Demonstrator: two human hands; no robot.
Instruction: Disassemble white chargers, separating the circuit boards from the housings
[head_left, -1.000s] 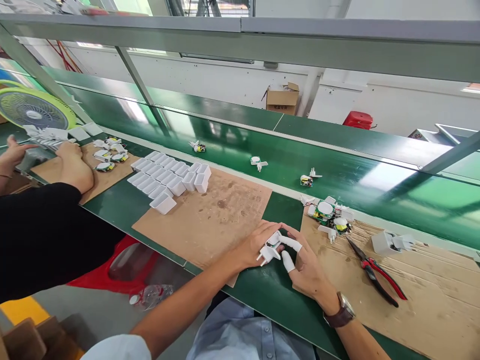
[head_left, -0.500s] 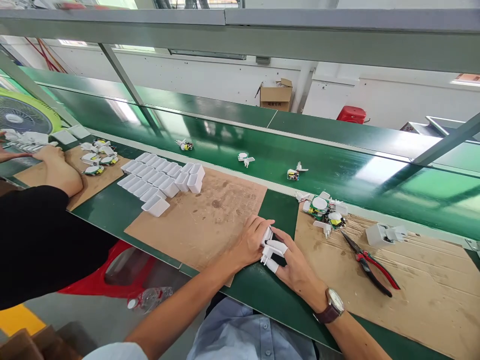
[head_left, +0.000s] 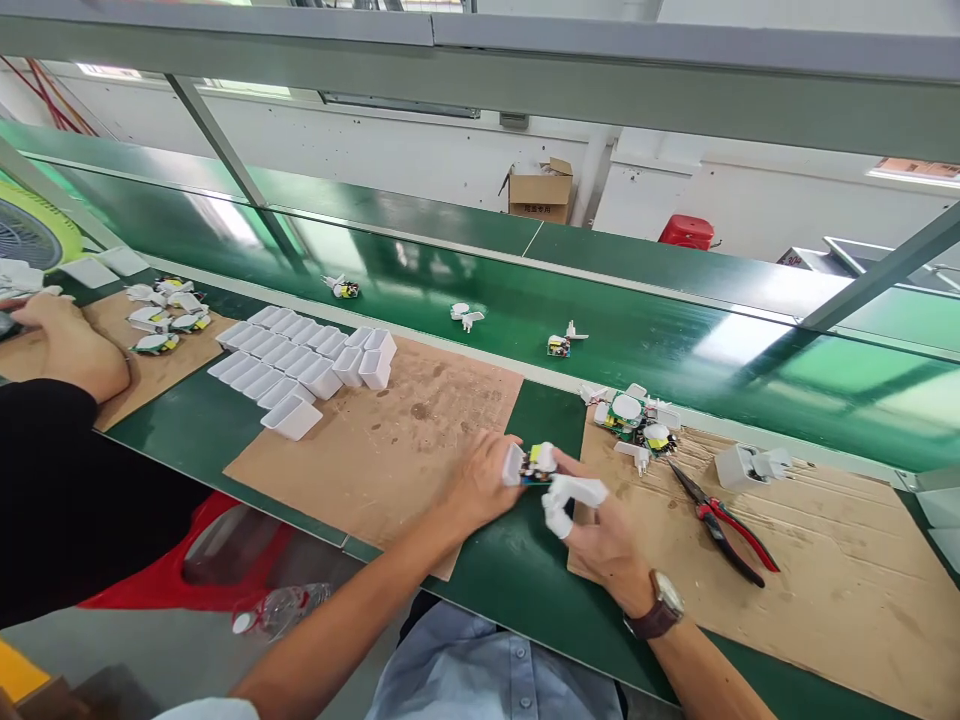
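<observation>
My left hand [head_left: 484, 478] is closed around a small white plastic case [head_left: 513, 465] above the green table. A circuit board [head_left: 538, 463] with yellow and white parts sticks out of the case's right side, towards my other hand. My right hand [head_left: 611, 540], slightly blurred, has white covers on thumb and index finger. Between those fingertips it pinches a white plug piece [head_left: 553, 498], just below and right of the board. Whether a wire joins plug and board cannot be made out.
Rows of white cases [head_left: 281, 360] stand left on a cardboard sheet [head_left: 427, 410]. At right lie red-and-black pliers [head_left: 716, 525], circuit boards with plugs [head_left: 634, 420] and a filled case [head_left: 750, 467]. More boards lie along the green strip. A co-worker's arm [head_left: 82, 350] is at far left.
My hands have drawn slightly apart, and the circuit board now shows between them. The right hand has moved right with the plug piece. My view has turned a little to the right.
</observation>
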